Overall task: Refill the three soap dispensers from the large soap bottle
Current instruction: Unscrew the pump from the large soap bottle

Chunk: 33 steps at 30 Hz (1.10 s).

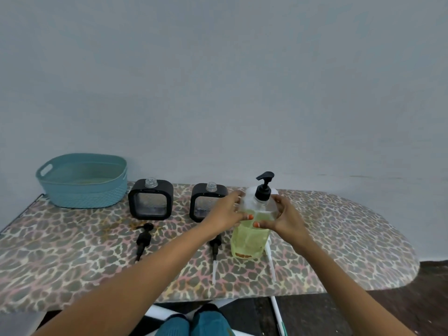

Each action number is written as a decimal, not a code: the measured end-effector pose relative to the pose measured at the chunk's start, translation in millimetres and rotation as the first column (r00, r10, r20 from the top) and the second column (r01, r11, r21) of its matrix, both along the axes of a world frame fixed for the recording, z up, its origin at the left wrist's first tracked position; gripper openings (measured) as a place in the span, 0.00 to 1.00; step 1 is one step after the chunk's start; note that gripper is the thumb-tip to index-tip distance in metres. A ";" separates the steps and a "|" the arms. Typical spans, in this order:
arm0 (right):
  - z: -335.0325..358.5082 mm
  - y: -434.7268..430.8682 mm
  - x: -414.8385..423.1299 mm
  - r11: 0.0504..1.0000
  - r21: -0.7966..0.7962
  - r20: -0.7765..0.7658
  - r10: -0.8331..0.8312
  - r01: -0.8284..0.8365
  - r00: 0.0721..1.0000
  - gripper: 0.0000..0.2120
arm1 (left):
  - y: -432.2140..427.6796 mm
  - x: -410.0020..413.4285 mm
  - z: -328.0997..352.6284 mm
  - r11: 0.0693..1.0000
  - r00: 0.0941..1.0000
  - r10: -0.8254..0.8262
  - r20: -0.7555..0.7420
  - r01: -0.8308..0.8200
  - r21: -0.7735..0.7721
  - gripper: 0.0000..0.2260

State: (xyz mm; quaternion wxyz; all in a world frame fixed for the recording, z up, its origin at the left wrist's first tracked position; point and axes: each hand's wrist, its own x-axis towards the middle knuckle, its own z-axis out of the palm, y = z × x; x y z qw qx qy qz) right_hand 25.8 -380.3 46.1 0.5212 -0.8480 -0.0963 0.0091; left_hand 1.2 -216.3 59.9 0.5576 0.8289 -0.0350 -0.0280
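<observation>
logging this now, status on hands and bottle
Left hand and right hand grip soap bottle, pump on. Two dispensers uncapped, nothing blocking.

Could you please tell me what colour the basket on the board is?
The basket is teal blue, shown clearly in the head view.

Bare tabletop (351, 238) lay open right of the large soap bottle (248, 238). To its left, the far-left dispenser (150, 202), second dispenser (200, 203), left pump (143, 238) and near pump (215, 248) cluttered the way, the teal basket (82, 187) blocking the far corner.
</observation>
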 end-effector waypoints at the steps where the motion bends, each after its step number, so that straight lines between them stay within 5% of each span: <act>1: -0.4 -0.8 0.0 1.000 0.004 0.006 0.002 -0.002 1.000 0.39 | -0.1 1.0 -0.8 1.000 1.000 -0.003 0.002 0.003 0.006 0.28; 10: 6.5 -7.8 5.1 0.981 -0.123 -0.077 0.144 -0.153 0.987 0.38 | -0.5 11.7 -6.7 0.985 0.993 -0.114 -0.007 0.114 0.127 0.41; 13: 18.6 -12.5 10.1 0.952 -0.195 -0.141 0.211 -0.236 0.967 0.45 | -5.9 14.9 -7.5 0.985 0.995 -0.091 0.043 0.084 0.148 0.39; 19: 41.2 -4.4 13.3 0.966 -0.182 -0.045 0.178 -0.183 0.983 0.32 | -4.6 18.5 -10.9 0.988 0.995 -0.072 0.074 0.061 0.145 0.37; 26: 46.4 17.4 11.2 0.955 -0.293 0.264 0.031 0.049 0.964 0.13 | -3.3 16.6 -13.1 0.993 0.996 -0.053 0.065 0.046 0.106 0.37; 33: 48.5 16.9 12.5 0.949 -0.314 0.293 0.077 0.019 0.953 0.10 | -3.1 20.1 -16.0 0.994 0.996 -0.054 0.064 0.047 0.094 0.37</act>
